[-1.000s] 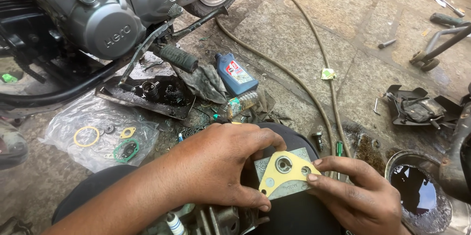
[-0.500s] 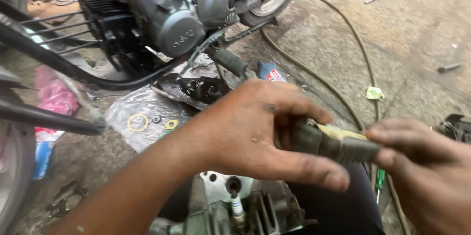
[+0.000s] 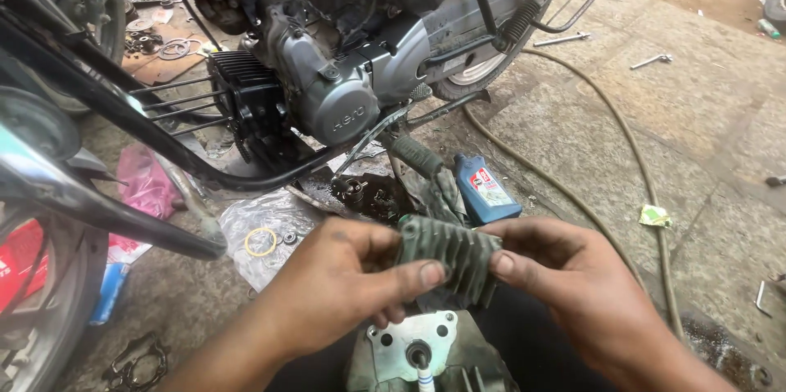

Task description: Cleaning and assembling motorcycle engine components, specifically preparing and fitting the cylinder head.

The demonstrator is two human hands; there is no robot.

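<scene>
**A:** What's being held?

**B:** A grey finned engine cover [image 3: 450,257], ribs facing up, raised just above the cylinder head [image 3: 417,351] that sits at the bottom edge of the view with a spark plug [image 3: 423,376] poking out of it. The left hand [image 3: 352,277] is closed on the cover's left end, thumb pressed across the fins. The right hand [image 3: 565,273] grips the right end the same way, thumb on top and fingers curled underneath.

**A:** And around that cover?

**B:** Just beyond it, a blue oil bottle [image 3: 485,189] lies on the paving. To the cover's left, a clear plastic sheet [image 3: 262,236] carries a yellow ring gasket [image 3: 261,241] and a small bearing-like part beside it. Further back from the cover stands the motorcycle engine [image 3: 327,89], silver side case and black finned cylinder, still in the bike's frame.

**A:** Anything to the right?

**B:** A hose [image 3: 606,114] curves across the stone floor beyond the right hand, and a small green scrap [image 3: 655,215] lies near it. Far back from the cover, a wrench [image 3: 652,60] rests on the ground.
</scene>
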